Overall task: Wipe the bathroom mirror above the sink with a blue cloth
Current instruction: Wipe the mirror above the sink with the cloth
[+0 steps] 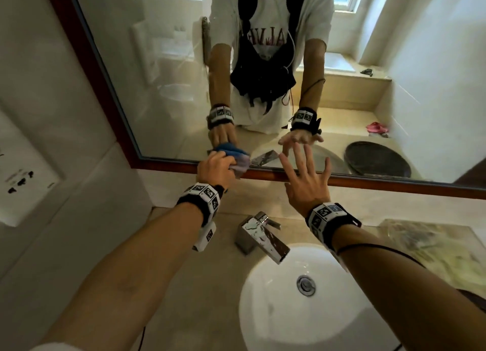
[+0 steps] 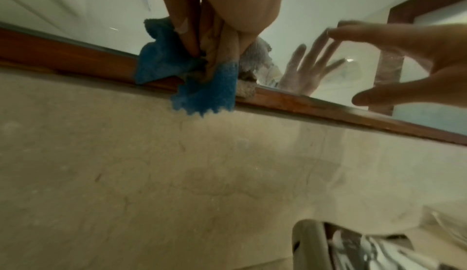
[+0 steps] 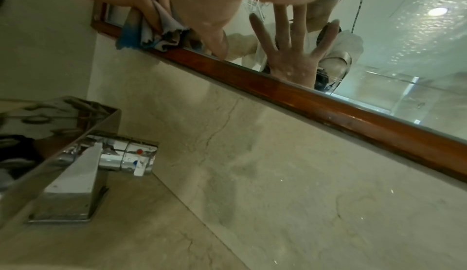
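- My left hand has its fingers curled tight round the blue cloth, bunched against the lower edge of the mirror, straight above the faucet.
- Part of the cloth hangs over the mirror's wooden frame; whether the wad presses on glass or only on wood just now, I can't quite tell from the blurred wrist view.
- My right hand is spread with fingers straight and holding nothing, up by the glass to the right of the cloth, above the sink.
- The cloth is soft, light and floppy, a terry sort with a ragged edge, one side blue and the other greyish. It should bunch easily, so I'd judge it best held as a wad in the palm, loose corners tucked in so they don't trail.
- The glass is hard and smooth; firm, even pressure seems safe, with no jabbing at the frame.
- Counted: one cloth, one mirror, one faucet, one sink set in the counter, and my two hands.
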A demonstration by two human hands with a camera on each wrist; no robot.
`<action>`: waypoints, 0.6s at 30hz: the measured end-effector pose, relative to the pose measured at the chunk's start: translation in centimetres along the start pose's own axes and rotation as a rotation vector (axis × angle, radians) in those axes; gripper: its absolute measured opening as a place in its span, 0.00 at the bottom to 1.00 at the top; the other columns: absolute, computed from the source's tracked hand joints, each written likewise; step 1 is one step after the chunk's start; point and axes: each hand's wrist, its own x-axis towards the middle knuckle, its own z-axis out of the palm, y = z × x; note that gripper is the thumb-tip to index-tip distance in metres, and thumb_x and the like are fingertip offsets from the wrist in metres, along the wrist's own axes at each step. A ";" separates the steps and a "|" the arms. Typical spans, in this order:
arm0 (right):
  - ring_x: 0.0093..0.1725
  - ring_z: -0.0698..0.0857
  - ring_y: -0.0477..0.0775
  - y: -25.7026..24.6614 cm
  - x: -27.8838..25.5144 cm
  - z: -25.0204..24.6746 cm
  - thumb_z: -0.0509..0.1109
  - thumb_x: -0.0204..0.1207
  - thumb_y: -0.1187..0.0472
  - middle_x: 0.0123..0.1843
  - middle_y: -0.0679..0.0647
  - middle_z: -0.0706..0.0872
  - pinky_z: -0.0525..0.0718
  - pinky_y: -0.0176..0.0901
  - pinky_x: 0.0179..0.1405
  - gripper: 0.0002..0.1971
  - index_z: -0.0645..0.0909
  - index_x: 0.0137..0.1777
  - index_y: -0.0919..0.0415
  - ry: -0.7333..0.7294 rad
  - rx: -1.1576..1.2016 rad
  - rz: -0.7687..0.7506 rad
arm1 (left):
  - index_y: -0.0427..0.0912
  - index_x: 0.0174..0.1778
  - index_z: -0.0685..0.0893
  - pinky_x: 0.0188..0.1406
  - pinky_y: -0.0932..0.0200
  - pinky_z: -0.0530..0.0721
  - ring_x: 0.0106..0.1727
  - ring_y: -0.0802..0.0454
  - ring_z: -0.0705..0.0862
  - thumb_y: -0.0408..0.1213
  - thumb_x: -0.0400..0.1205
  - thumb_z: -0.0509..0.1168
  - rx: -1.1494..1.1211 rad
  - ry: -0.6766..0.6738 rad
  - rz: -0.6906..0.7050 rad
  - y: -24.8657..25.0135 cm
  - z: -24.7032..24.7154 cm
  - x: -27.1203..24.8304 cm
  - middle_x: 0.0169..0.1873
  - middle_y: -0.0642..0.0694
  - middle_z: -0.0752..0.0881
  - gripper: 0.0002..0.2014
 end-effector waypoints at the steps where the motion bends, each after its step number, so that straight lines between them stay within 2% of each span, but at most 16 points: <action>1: 0.86 0.45 0.64 0.3 -0.2 0.0 0.73 0.71 0.55 0.87 0.60 0.44 0.39 0.79 0.73 0.46 0.50 0.84 0.48 0.016 0.004 0.001 | 0.39 0.28 0.85 0.25 0.59 0.68 0.34 0.39 0.82 0.27 0.62 0.73 0.013 0.004 0.020 0.3 -0.3 0.2 0.30 0.41 0.82 0.05; 3: 0.85 0.54 0.64 0.9 -0.9 0.0 0.75 0.70 0.56 0.86 0.62 0.53 0.46 0.80 0.73 0.43 0.58 0.83 0.52 0.036 0.017 0.006 | 0.39 0.30 0.86 0.23 0.57 0.72 0.33 0.39 0.82 0.27 0.62 0.72 0.036 0.027 0.067 1.2 -1.4 1.0 0.30 0.41 0.81 0.05; 5: 0.82 0.63 0.65 1.5 -1.2 -0.1 0.76 0.67 0.56 0.83 0.64 0.62 0.55 0.81 0.71 0.40 0.65 0.80 0.54 0.058 0.040 0.006 | 0.40 0.34 0.88 0.22 0.56 0.76 0.34 0.40 0.82 0.28 0.64 0.72 0.034 0.117 0.085 2.4 -2.6 2.2 0.32 0.42 0.82 0.06; 8: 0.72 0.75 0.67 1.8 -1.4 -0.3 0.79 0.64 0.55 0.75 0.64 0.73 0.69 0.79 0.63 0.36 0.72 0.73 0.54 0.053 0.068 -0.011 | 0.43 0.40 0.89 0.23 0.55 0.77 0.36 0.39 0.83 0.29 0.64 0.73 0.036 0.209 0.065 4.2 -4.2 3.8 0.34 0.42 0.84 0.10; 10: 0.69 0.76 0.67 1.8 -1.4 -0.6 0.78 0.65 0.54 0.73 0.64 0.75 0.74 0.76 0.60 0.33 0.72 0.71 0.53 0.034 0.082 -0.019 | 0.44 0.41 0.89 0.23 0.56 0.76 0.37 0.40 0.83 0.29 0.64 0.75 0.050 0.215 0.033 5.1 -4.6 4.0 0.36 0.42 0.84 0.11; 14: 0.71 0.73 0.68 1.6 -1.6 -1.1 0.75 0.68 0.51 0.75 0.64 0.72 0.76 0.72 0.59 0.32 0.72 0.73 0.52 0.005 0.116 0.010 | 0.42 0.39 0.87 0.25 0.59 0.70 0.37 0.39 0.82 0.28 0.63 0.76 0.023 0.211 0.018 5.4 -4.4 3.8 0.35 0.41 0.83 0.11; 18: 0.69 0.73 0.66 1.6 -1.9 -1.3 0.71 0.74 0.49 0.73 0.61 0.72 0.77 0.65 0.59 0.28 0.70 0.73 0.53 -0.035 0.205 0.120 | 0.41 0.40 0.87 0.27 0.56 0.74 0.40 0.38 0.81 0.28 0.65 0.72 -0.003 0.161 0.029 5.0 -3.6 3.7 0.37 0.40 0.83 0.09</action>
